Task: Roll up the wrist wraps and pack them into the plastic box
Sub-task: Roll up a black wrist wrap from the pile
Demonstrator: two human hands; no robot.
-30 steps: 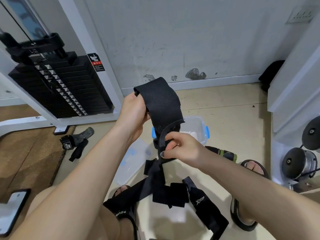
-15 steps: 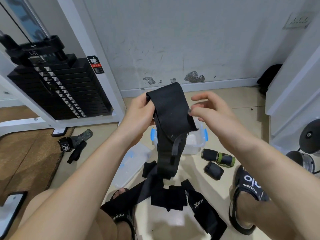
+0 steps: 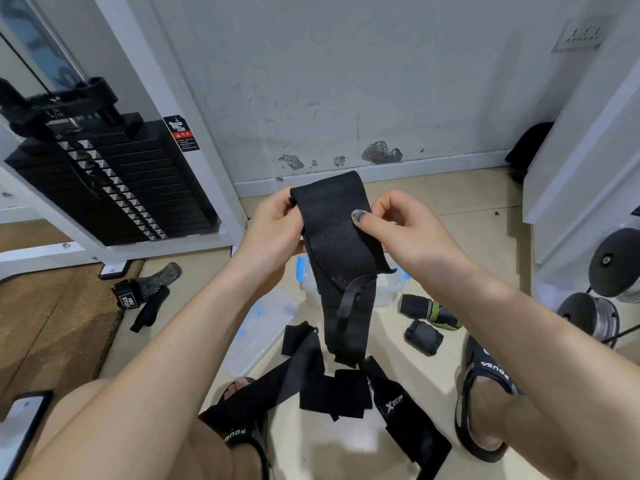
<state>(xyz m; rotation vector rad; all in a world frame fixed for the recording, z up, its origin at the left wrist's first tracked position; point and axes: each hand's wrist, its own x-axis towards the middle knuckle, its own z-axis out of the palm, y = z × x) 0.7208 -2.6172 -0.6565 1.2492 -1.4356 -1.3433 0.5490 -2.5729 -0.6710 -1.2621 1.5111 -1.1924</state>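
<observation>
- Head view: tiled gym floor [image 3: 460,237] under a scuffed wall, weight stack [image 3: 114,181] far left of the plastic box [image 3: 389,289].
- Wrist wrap [image 3: 332,230]: held up above the box, folded at the top, tail hanging, likely to start a roll.
- Left hand [image 3: 273,230]: fingers curled, gripping its left edge.
- Right hand [image 3: 398,223]: thumb and fingers pinching its right edge.
- Rolled wraps [image 3: 429,311]: right of box.
- Loose wraps [image 3: 346,389]: nearer than box.
- Lid [image 3: 259,327]: left of box.
</observation>
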